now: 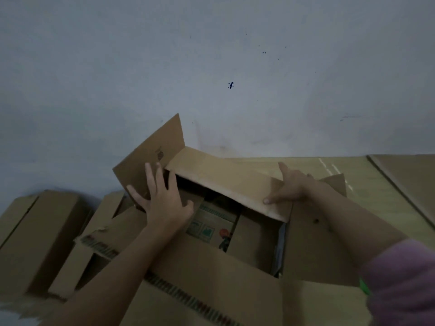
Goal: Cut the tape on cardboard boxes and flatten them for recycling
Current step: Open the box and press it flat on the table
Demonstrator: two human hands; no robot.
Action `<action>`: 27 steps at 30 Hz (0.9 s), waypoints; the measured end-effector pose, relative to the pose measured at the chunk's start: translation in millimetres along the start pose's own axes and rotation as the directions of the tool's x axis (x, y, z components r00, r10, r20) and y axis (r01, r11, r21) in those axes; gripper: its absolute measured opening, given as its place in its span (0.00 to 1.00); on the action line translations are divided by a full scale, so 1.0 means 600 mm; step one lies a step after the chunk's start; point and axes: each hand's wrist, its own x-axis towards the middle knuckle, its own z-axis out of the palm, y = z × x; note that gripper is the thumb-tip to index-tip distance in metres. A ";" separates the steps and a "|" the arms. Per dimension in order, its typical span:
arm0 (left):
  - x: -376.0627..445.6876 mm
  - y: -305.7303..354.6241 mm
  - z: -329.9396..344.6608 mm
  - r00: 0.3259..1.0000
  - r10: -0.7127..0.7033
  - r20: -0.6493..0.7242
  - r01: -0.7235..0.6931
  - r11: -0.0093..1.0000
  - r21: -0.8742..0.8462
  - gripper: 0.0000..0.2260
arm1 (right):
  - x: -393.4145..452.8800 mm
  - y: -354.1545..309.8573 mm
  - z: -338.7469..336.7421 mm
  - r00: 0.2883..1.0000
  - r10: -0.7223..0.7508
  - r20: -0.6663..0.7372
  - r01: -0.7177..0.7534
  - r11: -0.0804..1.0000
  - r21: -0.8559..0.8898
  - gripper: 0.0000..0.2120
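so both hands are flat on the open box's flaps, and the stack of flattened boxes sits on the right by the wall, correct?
Not quite. In the head view the left hand and right hand do lie open on the box flaps, but the stacked boxes sit on the left by the wall, not the right.

You are looking at a dim, underexposed picture with a cold blue-grey cast over the wall [211, 67]. No lamp or window shows; the light is flat and soft, with no glare anywhere. The deepest shadow sits inside the open cardboard box [235, 184], just below the fingers of your left hand [164, 203] and right hand [289, 187]. Your pink sleeve [400, 285] and the lower left corner are smeared with blur. Straight cardboard edges bow towards the frame's edges. Printed marks stay too soft to read.
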 end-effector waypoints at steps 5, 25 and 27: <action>-0.006 0.007 0.014 0.997 0.018 0.074 -0.002 0.977 -0.213 0.33 | -0.023 -0.003 -0.006 0.991 -0.047 -0.124 0.058 0.995 0.087 0.41; -0.045 0.096 -0.030 0.950 0.219 0.223 0.091 0.489 -0.868 0.30 | -0.221 -0.008 -0.046 0.978 0.174 -0.115 -0.193 0.966 -0.173 0.40; -0.066 0.102 -0.002 0.893 0.346 0.288 0.002 0.637 -0.771 0.27 | -0.216 0.002 -0.020 0.977 0.157 -0.147 -0.182 0.967 -0.179 0.32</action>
